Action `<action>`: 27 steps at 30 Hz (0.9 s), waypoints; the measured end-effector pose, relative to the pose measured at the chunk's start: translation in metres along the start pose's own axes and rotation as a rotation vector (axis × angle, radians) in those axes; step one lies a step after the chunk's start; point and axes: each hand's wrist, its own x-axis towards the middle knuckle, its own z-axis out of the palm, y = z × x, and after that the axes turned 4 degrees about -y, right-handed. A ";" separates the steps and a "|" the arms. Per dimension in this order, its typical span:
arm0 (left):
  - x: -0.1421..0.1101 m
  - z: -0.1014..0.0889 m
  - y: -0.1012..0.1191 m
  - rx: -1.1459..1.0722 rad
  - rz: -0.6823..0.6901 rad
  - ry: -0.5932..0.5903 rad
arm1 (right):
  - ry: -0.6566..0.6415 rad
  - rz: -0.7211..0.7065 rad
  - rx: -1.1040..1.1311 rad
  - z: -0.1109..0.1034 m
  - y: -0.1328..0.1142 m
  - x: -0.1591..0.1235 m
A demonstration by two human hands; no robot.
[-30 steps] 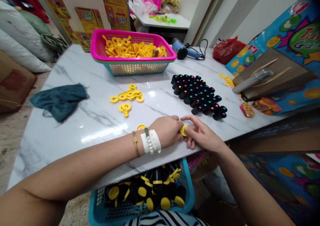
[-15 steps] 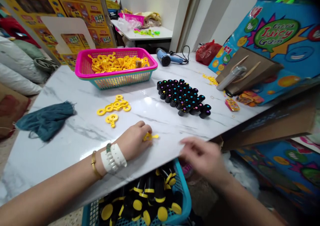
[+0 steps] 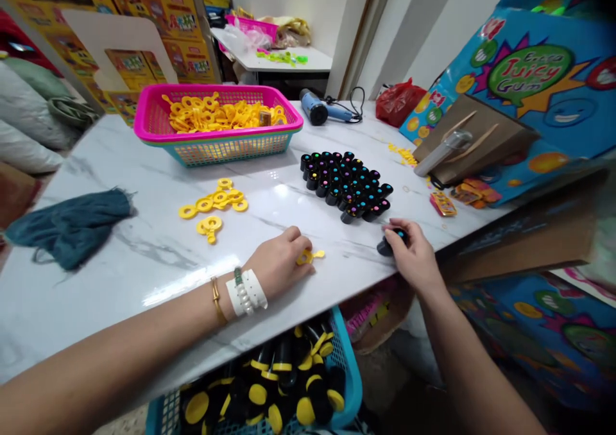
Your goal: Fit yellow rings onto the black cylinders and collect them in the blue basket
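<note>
My left hand [image 3: 282, 262] rests on the white marble table [image 3: 144, 274] with its fingertips on a small yellow plastic ring piece [image 3: 308, 256], whose stem pokes out to the right. My right hand [image 3: 414, 253] grips a black cylinder [image 3: 391, 242] at the table's front edge, partly hidden by my fingers. Beside that hand stand rows of small black cylinders with coloured dots [image 3: 344, 185]. To the left of my left hand lies a small cluster of linked yellow ring pieces [image 3: 212, 205].
A pink-and-teal basket of yellow ring pieces [image 3: 216, 143] stands at the table's back. Below the front edge, a teal basket [image 3: 349, 364] holds black cylinders with yellow parts. A crumpled teal cloth [image 3: 70, 230], a blue hair dryer [image 3: 315, 108] and a brown board [image 3: 474, 140] also lie about.
My right hand has moved from the table's front edge to the black rows and now holds a black cylinder. My left hand stays on the yellow piece. The view has shifted slightly.
</note>
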 end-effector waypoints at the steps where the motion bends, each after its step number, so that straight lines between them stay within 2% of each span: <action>1: 0.000 -0.001 -0.001 -0.021 0.001 0.013 | -0.013 0.007 -0.045 0.006 -0.009 -0.014; 3: 0.002 -0.003 -0.005 -0.062 -0.011 0.050 | -0.055 0.006 -0.068 0.023 -0.031 -0.036; 7: 0.003 -0.011 -0.013 -0.070 -0.064 0.114 | -0.104 -0.174 -0.117 0.069 -0.070 -0.056; 9: 0.001 -0.015 -0.014 -0.047 -0.075 0.131 | -0.096 -0.232 -0.147 0.086 -0.081 -0.057; 11: -0.003 -0.017 -0.013 -0.038 -0.064 0.139 | -0.085 -0.227 -0.156 0.094 -0.084 -0.057; 14: -0.006 -0.015 -0.009 -0.072 -0.025 0.124 | -0.068 -0.195 -0.143 0.089 -0.079 -0.056; 18: -0.008 -0.008 -0.004 -0.138 0.005 0.070 | -0.031 -0.166 -0.169 0.069 -0.067 -0.053; 22: -0.007 -0.004 -0.003 -0.124 0.020 0.032 | -0.083 -0.158 -0.142 0.055 -0.060 -0.052; 27: -0.010 0.000 0.002 -0.159 0.071 0.090 | -0.093 -0.075 -0.019 0.052 -0.060 -0.052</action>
